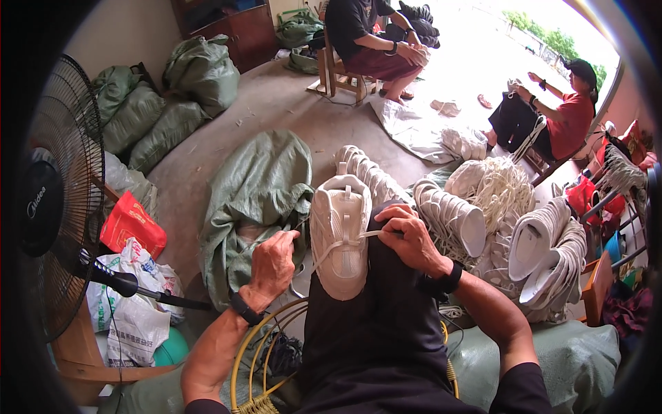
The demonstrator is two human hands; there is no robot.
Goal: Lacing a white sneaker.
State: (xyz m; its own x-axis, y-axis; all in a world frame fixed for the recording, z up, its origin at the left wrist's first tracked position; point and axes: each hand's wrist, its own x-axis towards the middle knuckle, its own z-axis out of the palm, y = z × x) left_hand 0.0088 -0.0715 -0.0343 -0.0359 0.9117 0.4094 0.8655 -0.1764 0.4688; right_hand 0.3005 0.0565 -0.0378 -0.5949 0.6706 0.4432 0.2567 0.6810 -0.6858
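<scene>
A white sneaker (343, 238) lies on my dark-trousered lap, toe toward me, with a flat white lace (371, 234) across its front. At its right side my right hand (416, 240) pinches one part of that lace between thumb and fingers. To the left of the sneaker and apart from it, my left hand (274, 263) is closed with the fingers curled in. Whatever its fingertips hold is too small to make out. Black bands circle both wrists.
Stacked white shoe uppers (448, 217) and a heap of white laces (500, 186) lie to the right. A green woven sack (265, 179) sits ahead on the left, near a black fan (58, 193). Two people sit farther off, one in black (355, 31), one in red (572, 124).
</scene>
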